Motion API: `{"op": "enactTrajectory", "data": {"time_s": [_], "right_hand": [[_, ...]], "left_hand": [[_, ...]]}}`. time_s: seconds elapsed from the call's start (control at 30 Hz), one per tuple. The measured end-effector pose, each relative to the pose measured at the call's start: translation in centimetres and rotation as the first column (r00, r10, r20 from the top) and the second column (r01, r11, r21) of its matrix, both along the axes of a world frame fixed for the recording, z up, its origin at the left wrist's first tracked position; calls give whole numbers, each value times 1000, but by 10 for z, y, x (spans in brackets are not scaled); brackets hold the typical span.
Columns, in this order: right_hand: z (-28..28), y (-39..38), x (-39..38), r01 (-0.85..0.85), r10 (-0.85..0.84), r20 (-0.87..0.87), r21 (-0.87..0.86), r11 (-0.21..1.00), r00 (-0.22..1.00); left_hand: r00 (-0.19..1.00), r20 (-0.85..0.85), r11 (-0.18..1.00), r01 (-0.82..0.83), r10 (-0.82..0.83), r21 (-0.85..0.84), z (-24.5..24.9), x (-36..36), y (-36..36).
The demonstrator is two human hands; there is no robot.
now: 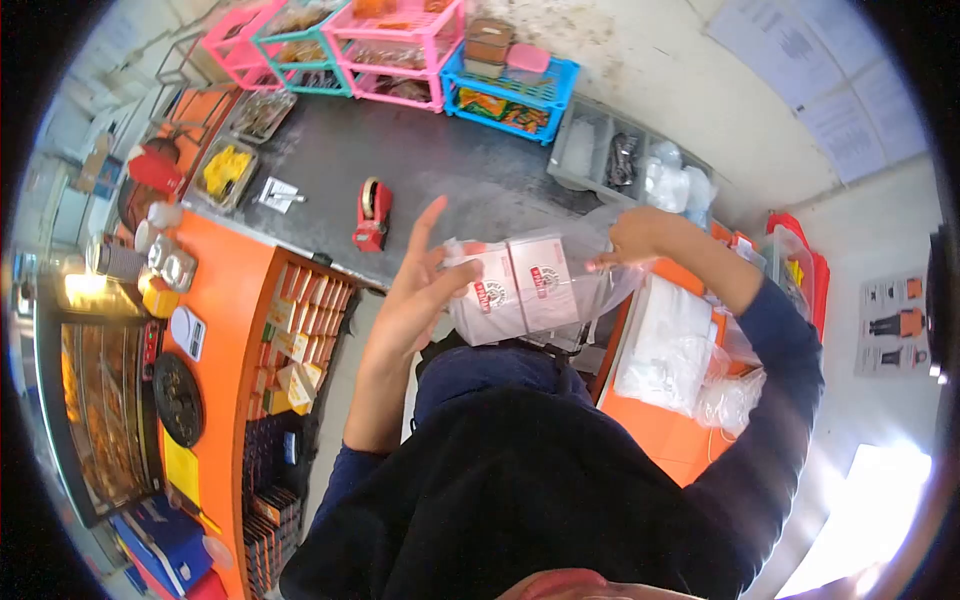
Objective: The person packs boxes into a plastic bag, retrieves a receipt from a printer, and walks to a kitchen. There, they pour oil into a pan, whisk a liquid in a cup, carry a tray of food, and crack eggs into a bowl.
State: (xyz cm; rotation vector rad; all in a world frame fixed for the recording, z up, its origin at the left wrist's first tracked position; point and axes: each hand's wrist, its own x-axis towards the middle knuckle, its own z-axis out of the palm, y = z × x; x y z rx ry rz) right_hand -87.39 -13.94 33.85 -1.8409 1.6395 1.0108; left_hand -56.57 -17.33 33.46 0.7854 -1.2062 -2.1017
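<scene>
Two small white boxes [541, 279] with red print lie side by side inside a clear plastic bag [596, 289], in front of my body near the counter's edge. My left hand [422, 285] grips the bag and the nearer box from the left, thumb across the front and index finger stretched away. At the bag's right end, my right hand [640, 238] is closed on the gathered plastic, with its fingertips pinched together. Behind the bag, a red tape dispenser [372, 215] rests on the dark counter [320, 150].
Stacked pink racks [395, 55] and a blue rack [510, 90] line the wall. Grey bins [590, 150] stand right of them. White plastic bags [665, 350] lie on the orange surface at right. A tray of yellow food [227, 172] sits at left, above an orange counter [225, 300].
</scene>
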Motion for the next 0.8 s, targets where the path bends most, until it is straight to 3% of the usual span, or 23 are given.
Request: {"op": "enactTrajectory", "data": {"time_s": [0.07,0.13,0.17,0.23,0.3,0.37,0.47,0.5,0.53,0.57,0.63,0.7,0.73,0.77,0.8], "right_hand": [[34,28,1,-170,264,238,-353,920,935],[48,54,32,-321,424,172,-425,846,889],[47,63,36,-307,412,178,-427,850,894],[44,75,38,-274,568,191,-727,630,800],[37,79,35,-293,543,189,-676,676,818],[36,84,33,-242,561,202,-750,615,803],[49,95,28,-230,598,281,-738,635,750],[49,100,25,-233,605,289,-735,637,742],[48,105,20,25,517,465,-761,649,719],[45,108,9,285,431,632,-721,632,644],[-9,120,-32,343,402,703,-666,663,587],[-70,126,-42,836,132,920,-389,387,368],[-136,128,-42,785,30,898,-399,475,438],[-191,130,-38,731,-66,859,-389,562,508],[-206,123,-17,701,-83,860,-350,621,503]], "left_hand": [[1000,-12,1000,-11,11,-10,2,-3,2],[999,4,999,-37,37,-34,5,-5,-1],[1000,10,999,-23,23,-35,10,-9,1],[1000,20,999,7,-6,-54,20,-16,7],[999,41,998,21,-18,-67,16,-20,11],[998,58,996,30,-25,-88,16,-22,11],[996,78,990,56,-46,-129,21,-11,12],[961,248,913,209,-125,-350,21,0,11],[891,428,769,379,-153,-514,21,14,10],[888,438,777,374,-142,-506,21,30,7],[675,737,498,642,-6,-583,19,61,-5],[536,830,557,646,156,-522,-56,69,-19],[439,875,574,670,206,-471,-102,64,-23],[573,807,593,604,142,-533,-161,58,-20],[695,713,612,527,90,-590,-204,46,-20]]}}
